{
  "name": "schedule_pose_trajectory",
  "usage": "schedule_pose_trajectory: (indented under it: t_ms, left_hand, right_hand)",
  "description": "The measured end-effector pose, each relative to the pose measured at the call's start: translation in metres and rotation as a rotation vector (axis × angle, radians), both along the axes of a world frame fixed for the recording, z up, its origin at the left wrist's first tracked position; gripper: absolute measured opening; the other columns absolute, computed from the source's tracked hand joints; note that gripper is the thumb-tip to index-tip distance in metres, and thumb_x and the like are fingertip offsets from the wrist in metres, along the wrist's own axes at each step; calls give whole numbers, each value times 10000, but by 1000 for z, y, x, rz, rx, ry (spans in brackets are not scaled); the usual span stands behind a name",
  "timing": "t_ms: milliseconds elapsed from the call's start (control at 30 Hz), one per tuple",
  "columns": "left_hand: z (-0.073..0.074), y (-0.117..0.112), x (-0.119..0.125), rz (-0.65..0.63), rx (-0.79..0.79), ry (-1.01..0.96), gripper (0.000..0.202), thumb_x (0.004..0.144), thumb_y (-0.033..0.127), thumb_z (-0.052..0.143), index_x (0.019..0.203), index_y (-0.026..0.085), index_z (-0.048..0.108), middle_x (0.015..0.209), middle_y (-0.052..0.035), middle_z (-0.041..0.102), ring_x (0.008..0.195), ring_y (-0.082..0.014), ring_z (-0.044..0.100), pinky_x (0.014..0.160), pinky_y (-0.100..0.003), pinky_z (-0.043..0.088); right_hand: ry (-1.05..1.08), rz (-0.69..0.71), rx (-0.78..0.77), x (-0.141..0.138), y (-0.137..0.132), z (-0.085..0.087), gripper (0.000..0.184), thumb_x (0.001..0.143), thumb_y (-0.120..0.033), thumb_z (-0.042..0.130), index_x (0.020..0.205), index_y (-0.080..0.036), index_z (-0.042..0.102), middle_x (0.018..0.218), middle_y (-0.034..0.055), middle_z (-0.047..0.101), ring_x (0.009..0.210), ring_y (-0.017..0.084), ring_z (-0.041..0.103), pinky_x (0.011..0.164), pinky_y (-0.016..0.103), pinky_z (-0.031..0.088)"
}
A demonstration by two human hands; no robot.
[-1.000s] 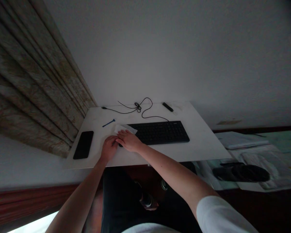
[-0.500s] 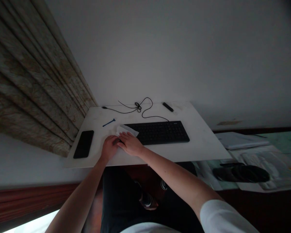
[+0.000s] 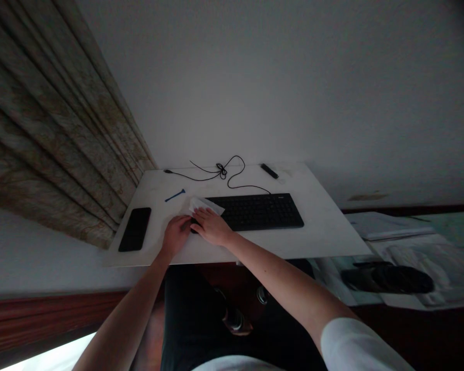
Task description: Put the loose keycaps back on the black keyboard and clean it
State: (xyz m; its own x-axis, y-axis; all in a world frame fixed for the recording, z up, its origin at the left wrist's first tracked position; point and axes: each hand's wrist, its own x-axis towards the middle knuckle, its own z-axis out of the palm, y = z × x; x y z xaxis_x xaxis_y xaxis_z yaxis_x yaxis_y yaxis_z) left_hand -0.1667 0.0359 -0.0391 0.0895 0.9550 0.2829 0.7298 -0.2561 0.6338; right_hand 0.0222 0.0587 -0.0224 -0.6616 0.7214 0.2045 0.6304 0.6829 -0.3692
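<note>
A black keyboard (image 3: 263, 212) lies on the white table (image 3: 325, 232). Over its left end is a thin white tissue (image 3: 209, 204), and my right hand (image 3: 213, 228) presses it down onto the keys with its fingers together. My left hand (image 3: 176, 236) is at the keyboard's left front corner, its fingers curled against the edge and partly hidden. The two hands are almost touching. The keyboard's black cable (image 3: 221, 170) runs behind it in loops, tied in a small bundle.
A black phone (image 3: 135, 229) lies at the table's left side. Behind my left hand is a small blue tool (image 3: 175, 195). A dark stick-shaped object (image 3: 269, 170) is near the wall. A curtain (image 3: 73, 129) hangs at left; papers and a black item (image 3: 388, 278) lie at right.
My right hand and the tissue have shifted very slightly on the keyboard's left end. My left hand's fingers have closed in nearer to the corner. The view has moved a little.
</note>
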Motion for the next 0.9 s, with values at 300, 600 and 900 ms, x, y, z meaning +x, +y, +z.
schedule_pose_trajectory:
  t_ms: [300, 600, 900]
  left_hand:
    - [-6, 1, 0, 37, 13, -10, 269, 866, 222, 565, 1050, 207, 761, 1115, -87, 751, 1095, -263, 663, 1049, -463, 496]
    - [-3, 1, -2, 0, -5, -8, 225, 866, 214, 560, 961, 212, 764, 1062, -78, 755, 1064, -256, 665, 1029, -457, 505]
    - [-3, 1, 1, 26, 3, -26, 282, 869, 219, 552, 1063, 212, 756, 1117, -81, 749, 1093, -252, 663, 1046, -450, 494]
  right_hand:
    - [-16, -124, 16, 26, 6, 0, 603, 1060, -518, 261, 1464, -154, 520, 1532, 138, 496, 1479, 274, 368, 1210, 484, 297]
    - [3, 67, 1, 15, -17, -2, 603, 1058, -530, 280, 1461, -155, 525, 1534, 119, 501, 1469, 244, 389, 1215, 443, 296]
    - [-15, -143, -33, 17, -3, 1, 636, 1061, -525, 225, 1485, -136, 496, 1555, 147, 462, 1500, 280, 324, 1212, 504, 268]
